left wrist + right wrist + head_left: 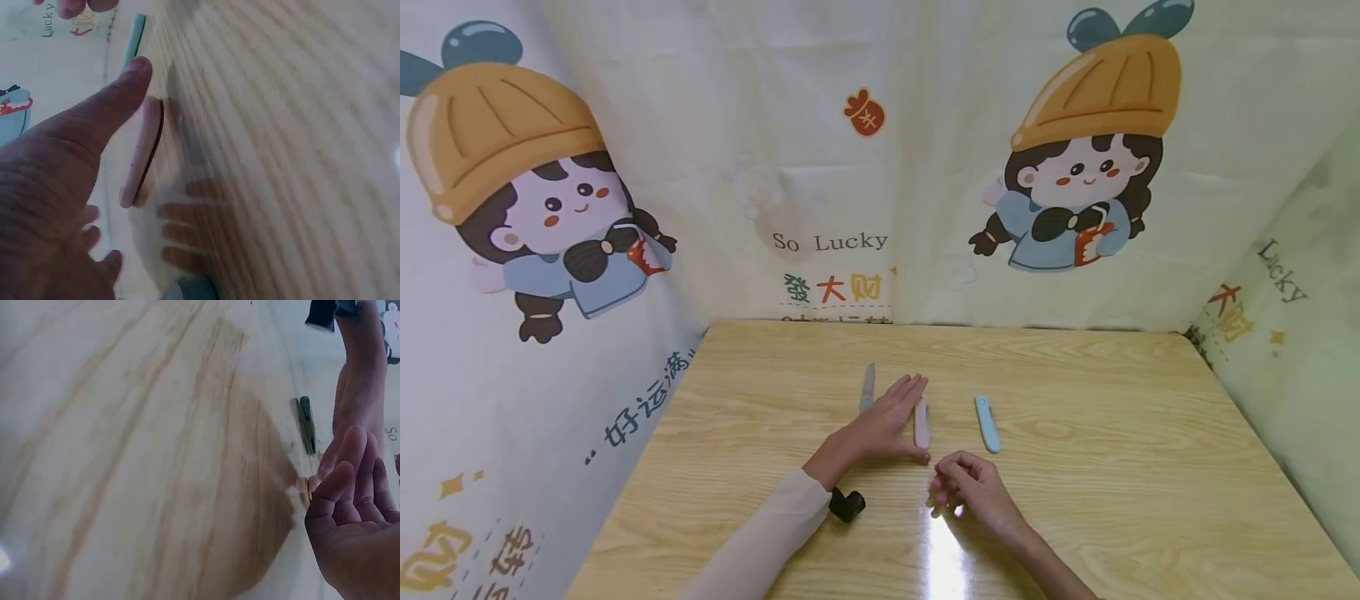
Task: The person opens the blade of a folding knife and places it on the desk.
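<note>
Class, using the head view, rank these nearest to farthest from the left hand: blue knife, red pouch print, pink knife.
1. Pink knife, close beside the left hand
2. Blue knife, farther right on the table
3. Red pouch print, high on the back cloth

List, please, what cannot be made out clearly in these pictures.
- Head view: lower end of the grey-bladed knife, hidden by the left hand.
- Left wrist view: near end of the blue knife, hidden by the thumb.
- Same view: teal object, cut off by the bottom edge.
- Right wrist view: right hand, partly cut off.
</note>
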Action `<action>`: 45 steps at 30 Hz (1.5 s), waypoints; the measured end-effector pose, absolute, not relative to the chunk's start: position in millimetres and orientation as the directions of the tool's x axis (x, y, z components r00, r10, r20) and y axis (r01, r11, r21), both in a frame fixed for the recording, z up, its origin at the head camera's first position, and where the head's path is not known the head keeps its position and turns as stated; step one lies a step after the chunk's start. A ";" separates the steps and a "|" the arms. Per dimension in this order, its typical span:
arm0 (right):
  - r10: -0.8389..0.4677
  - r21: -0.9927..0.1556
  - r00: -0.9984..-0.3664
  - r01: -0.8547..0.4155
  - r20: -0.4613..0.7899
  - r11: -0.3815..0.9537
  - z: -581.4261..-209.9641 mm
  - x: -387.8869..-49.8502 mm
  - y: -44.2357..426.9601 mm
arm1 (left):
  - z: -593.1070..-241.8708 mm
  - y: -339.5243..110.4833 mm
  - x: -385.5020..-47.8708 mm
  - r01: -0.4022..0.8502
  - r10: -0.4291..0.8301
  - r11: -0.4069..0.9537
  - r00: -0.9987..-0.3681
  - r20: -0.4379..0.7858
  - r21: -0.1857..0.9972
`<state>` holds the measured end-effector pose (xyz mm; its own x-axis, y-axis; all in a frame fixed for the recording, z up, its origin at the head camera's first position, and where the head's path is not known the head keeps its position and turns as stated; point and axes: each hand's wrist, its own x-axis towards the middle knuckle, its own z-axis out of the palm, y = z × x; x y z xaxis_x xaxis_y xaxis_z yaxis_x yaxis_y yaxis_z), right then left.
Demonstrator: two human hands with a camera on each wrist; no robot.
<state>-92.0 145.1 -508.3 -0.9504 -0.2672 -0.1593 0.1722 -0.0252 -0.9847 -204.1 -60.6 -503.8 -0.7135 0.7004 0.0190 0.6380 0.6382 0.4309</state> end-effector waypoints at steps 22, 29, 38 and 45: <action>-0.117 -0.989 -0.986 0.110 -0.121 0.097 -508.5 -100.4 143.6 | -499.1 -59.5 -183.3 0.664 0.719 0.576 -0.689 0.092 0.477; -0.131 -0.989 -0.985 0.102 -0.116 0.107 -508.8 -104.2 145.6 | -491.0 -56.8 -164.6 0.706 0.744 0.547 -0.656 0.126 0.449; -0.239 -0.987 -0.961 0.116 -0.140 0.112 -508.4 -104.7 150.5 | -492.6 -58.7 -151.3 0.717 0.735 0.546 -0.658 0.162 0.434; -0.267 -0.987 -0.952 0.125 -0.149 0.105 -506.7 -103.3 151.1 | -494.3 -60.2 -148.1 0.713 0.731 0.524 -0.657 0.183 0.466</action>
<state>-103.3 151.1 -506.7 -0.9522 -0.2668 -0.1489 0.1250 0.1045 -0.9866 -148.1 -60.2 -494.3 -0.6572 0.7310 0.1833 0.7130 0.5242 0.4656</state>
